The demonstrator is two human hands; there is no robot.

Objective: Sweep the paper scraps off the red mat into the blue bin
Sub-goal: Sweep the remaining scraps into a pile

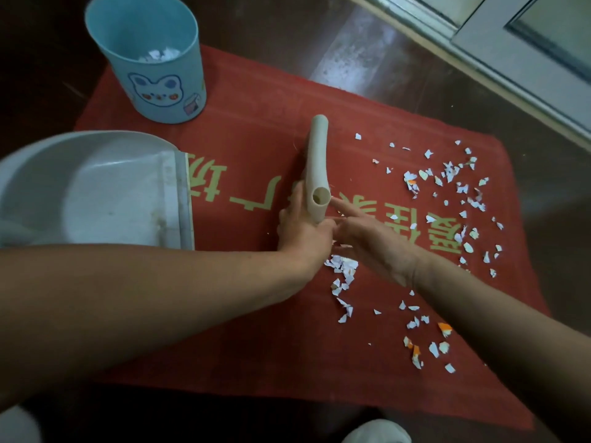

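Looking down at a red mat (256, 123) on a dark floor (351, 43), yellow lettering (444, 231) across it. Bin (166, 91) upright on the mat's far left corner, with a few bits of paper already inside. Dustpan (96, 193) over on the left, open edge lying across the mat's left side and facing the middle.

Brush (316, 155) sitting mid-mat, beige handle pointing away, hollow end up near the hands. Left hand (303, 225) wrapped round the near end of the handle, so definitely grasping it. Right hand (374, 241) released, fingers (343, 207) stretched out straight, forefinger tip just touching the handle's side. A bit blurry there, can't tell more.

Scraps (447, 174) mostly scattered over the right half of the mat, well apart from the bin. Small heap right between the two wrists, plus a loose trail running toward the near right corner, a couple of orange bits mixed in.
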